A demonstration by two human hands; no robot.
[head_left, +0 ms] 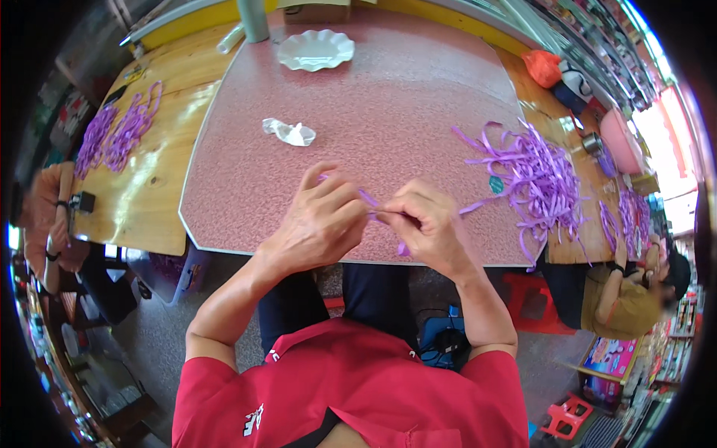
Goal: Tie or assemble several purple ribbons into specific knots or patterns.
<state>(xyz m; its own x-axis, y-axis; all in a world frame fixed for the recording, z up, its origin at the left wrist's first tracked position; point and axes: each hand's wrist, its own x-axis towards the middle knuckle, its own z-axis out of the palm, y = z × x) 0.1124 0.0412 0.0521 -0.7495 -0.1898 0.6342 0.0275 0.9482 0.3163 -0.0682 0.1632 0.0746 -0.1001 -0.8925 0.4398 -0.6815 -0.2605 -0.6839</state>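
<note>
Left hand and right hand both pinch one purple ribbon strip over the near edge of the pink table (fingers closed on it). Ribbon pile lies toward the right edge.

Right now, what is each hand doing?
Left hand: fingers pinched shut on the purple ribbon strip.
Right hand: fingers closed on the same purple ribbon strip.

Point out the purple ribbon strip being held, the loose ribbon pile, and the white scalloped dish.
purple ribbon strip (369, 200), head view, stretch between both hands.
loose ribbon pile (541, 179), head view, dense middle.
white scalloped dish (315, 49), head view, centre.
</note>
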